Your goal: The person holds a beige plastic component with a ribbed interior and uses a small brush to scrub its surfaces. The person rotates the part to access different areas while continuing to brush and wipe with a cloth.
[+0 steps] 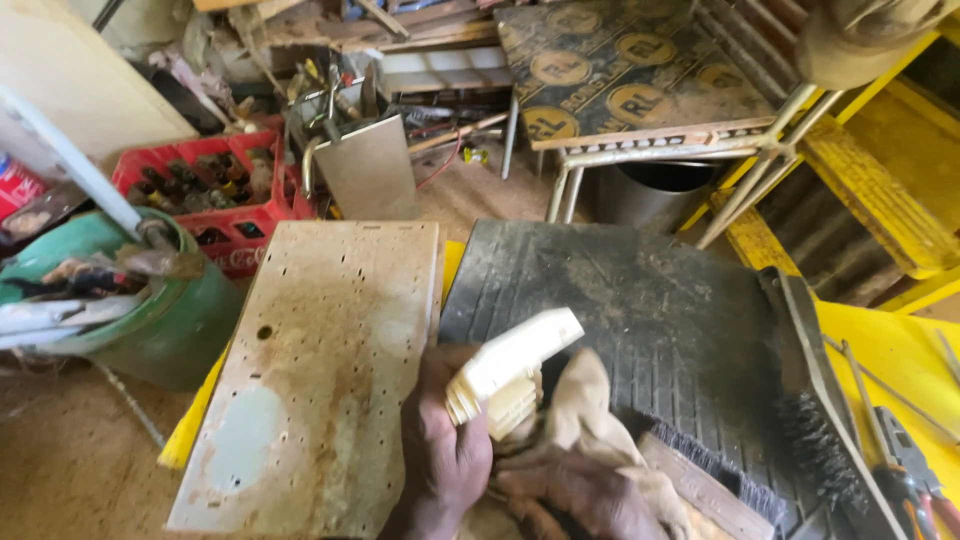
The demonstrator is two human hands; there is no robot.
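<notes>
Your left hand (450,455) is clenched around a pale cream carved piece (508,368), gripping its lower ridged end while the longer smooth end points up and to the right, over the dark rubber mat (640,310). Your right hand (575,490) sits just beside it, low near the front edge of the bench, fingers closed on a tan cloth (590,420) that bunches up behind and to the right of the carved piece and touches it.

To the left of your hands lies a worn, rust-stained metal plate (320,350) dotted with small holes, resting on the yellow bench (890,350) alongside the left edge of the mat. At the right of the mat a wire brush (820,440) lies lengthwise, its bristles facing the mat, and a second brush with dark bristles (710,470) lies just beside the cloth near the front edge. Pliers with red handles (915,470) rest at the bench's right front corner.

Beyond the bench, on the sawdust floor, a green drum (170,320) holds tools on the left, with a red bottle crate (215,195) behind it. A metal-framed table with a printed board top (630,75) stands at the back, a grey bucket (655,190) beneath it.
</notes>
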